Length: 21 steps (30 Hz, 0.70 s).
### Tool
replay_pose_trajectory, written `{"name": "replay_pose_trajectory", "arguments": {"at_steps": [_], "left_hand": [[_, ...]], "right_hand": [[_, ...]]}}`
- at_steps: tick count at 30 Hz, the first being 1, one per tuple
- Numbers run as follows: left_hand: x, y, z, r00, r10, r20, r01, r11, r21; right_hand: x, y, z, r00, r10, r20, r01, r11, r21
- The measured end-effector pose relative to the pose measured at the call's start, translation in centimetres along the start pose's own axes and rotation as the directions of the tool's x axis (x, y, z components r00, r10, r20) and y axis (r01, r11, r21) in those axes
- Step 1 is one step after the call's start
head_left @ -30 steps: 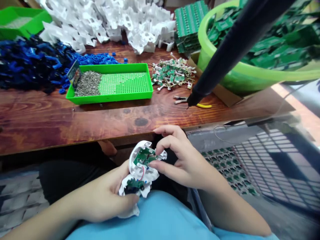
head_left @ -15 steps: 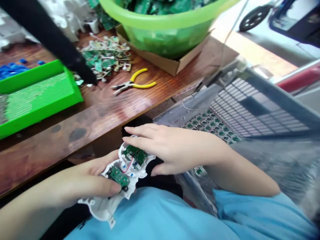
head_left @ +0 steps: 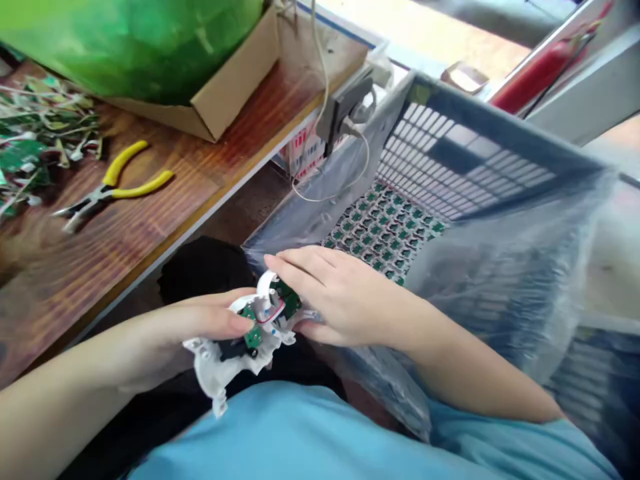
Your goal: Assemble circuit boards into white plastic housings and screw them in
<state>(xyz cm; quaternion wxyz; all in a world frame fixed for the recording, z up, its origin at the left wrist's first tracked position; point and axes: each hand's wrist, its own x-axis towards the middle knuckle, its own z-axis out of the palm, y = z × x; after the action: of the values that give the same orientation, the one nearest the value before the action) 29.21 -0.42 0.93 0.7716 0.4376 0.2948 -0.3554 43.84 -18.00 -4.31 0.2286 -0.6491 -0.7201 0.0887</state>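
Above my lap I hold a white plastic shell (head_left: 215, 370), shaped like half of a game controller housing, its open inner side up. Two green circuit boards (head_left: 253, 328) sit in it, joined by a thin red wire (head_left: 273, 313). My left hand (head_left: 200, 327) grips the shell's left part, thumb pressed on the nearer board. My right hand (head_left: 340, 293) is closed round the far end, fingers over its edge and thumb below, covering part of the second board.
A grey crate (head_left: 500, 150) lined with clear plastic stands at the right, rows of similar assemblies (head_left: 380, 230) inside. On the wooden table (head_left: 165, 213) lie yellow-handled pliers (head_left: 120, 177) and a heap of circuit boards (head_left: 40, 140). Behind them, a green basin (head_left: 145, 53) sits in cardboard.
The view has swung right toward the crate, and the green tray has left the picture. My right fingers have closed over the shell's end, and the shell is tilted more.
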Motion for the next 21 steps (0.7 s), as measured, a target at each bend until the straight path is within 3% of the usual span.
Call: {"name": "replay_pose_trajectory", "arguments": {"at_steps": [7, 12, 18, 21], "left_hand": [[4.7, 2.4, 3.1, 0.994, -0.061, 0.092, 0.061, 0.998, -0.005], [6.4, 2.1, 3.0, 0.979, -0.202, 0.033, 0.2, 0.979, 0.033], [7.8, 2.7, 4.2, 0.974, -0.154, -0.166, 0.156, 0.988, 0.001], [8.6, 3.5, 5.2, 0.965, -0.195, -0.176, 0.217, 0.97, 0.114]], "right_hand": [[-5.0, 1.3, -0.3, 0.986, 0.133, -0.102, -0.134, 0.991, -0.006], [-6.5, 1.2, 1.1, 0.966, 0.239, -0.095, -0.233, 0.97, 0.068], [-6.7, 1.3, 2.8, 0.95, 0.27, -0.159, -0.249, 0.959, 0.138], [-6.9, 2.3, 3.4, 0.943, 0.287, -0.168, -0.262, 0.952, 0.156]]}}
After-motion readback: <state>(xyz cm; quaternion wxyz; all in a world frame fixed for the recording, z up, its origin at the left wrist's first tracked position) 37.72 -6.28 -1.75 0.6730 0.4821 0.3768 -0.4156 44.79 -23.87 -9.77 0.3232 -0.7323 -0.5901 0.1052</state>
